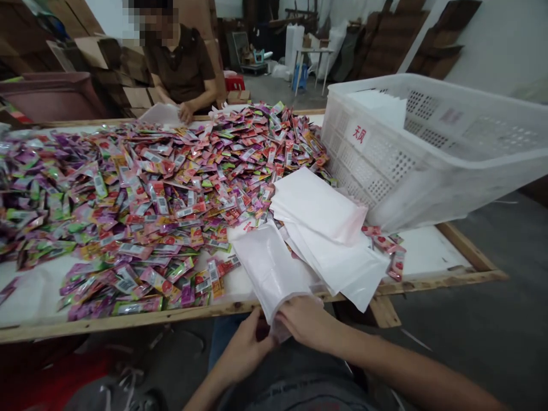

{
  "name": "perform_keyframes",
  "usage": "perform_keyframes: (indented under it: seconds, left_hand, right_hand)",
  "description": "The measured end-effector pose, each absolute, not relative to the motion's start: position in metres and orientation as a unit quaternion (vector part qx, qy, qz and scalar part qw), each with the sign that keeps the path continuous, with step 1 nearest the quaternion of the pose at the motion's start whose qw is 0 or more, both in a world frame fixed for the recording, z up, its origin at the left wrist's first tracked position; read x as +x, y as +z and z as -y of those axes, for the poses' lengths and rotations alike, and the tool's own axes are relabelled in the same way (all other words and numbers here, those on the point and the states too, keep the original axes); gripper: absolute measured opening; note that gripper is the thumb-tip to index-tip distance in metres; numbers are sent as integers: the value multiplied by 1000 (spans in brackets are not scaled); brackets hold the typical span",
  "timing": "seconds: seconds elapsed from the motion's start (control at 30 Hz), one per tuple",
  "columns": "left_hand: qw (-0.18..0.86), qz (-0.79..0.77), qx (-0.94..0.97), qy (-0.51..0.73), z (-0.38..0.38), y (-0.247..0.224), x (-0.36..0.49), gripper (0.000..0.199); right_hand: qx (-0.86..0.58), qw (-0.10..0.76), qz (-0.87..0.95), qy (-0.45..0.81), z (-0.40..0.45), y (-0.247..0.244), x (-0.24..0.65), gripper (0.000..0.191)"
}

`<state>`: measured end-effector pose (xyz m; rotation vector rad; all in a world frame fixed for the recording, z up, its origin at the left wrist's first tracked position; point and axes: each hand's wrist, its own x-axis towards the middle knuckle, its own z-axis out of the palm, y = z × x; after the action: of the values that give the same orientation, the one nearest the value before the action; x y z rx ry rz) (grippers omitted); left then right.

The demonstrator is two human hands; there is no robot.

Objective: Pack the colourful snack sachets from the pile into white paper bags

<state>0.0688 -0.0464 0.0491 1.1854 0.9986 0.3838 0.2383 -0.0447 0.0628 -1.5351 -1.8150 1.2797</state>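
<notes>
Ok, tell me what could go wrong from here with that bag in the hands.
1. The white bag is held by the left hand and right hand past the table edge, over the lap; anything put in could drop to the floor.
2. The stack of white bags overhangs the same edge and might slide off.
3. Loose sachets lie close to the edge and could be knocked off.

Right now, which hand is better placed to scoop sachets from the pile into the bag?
Probably the left hand: it grips the bag at its near edge, on the side facing the sachets. The right hand is on the far side from them.
</notes>
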Motion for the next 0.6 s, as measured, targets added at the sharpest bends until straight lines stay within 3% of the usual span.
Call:
perform_keyframes:
  seconds: [0.07, 0.17, 0.3, 0.43, 0.53, 0.6]
  left_hand:
    - [781, -391, 436, 214, 50, 47, 73, 57]
    - [816, -390, 341, 258, 56, 46, 81, 58]
    - [731, -511, 348, 290, 54, 47, 85, 38]
    - [691, -572, 351, 269, 49, 45, 74, 37]
    - [664, -599, 379, 240, 44, 46, 55, 41]
    - [658, -581, 433, 204, 40, 52, 39, 43]
  right_hand:
    - [-472, 160, 758, 422, 48, 74, 249, 19]
    - [-401, 116, 824, 383, 50, 77, 257, 21]
    - [-430, 141, 818, 354, 48, 64, 245, 12]
    - [-401, 202, 798, 403, 50, 75, 247, 13]
    - [-417, 180, 727, 515, 69, 95, 293, 10]
    - [-540, 132, 646, 523, 95, 97, 339, 9]
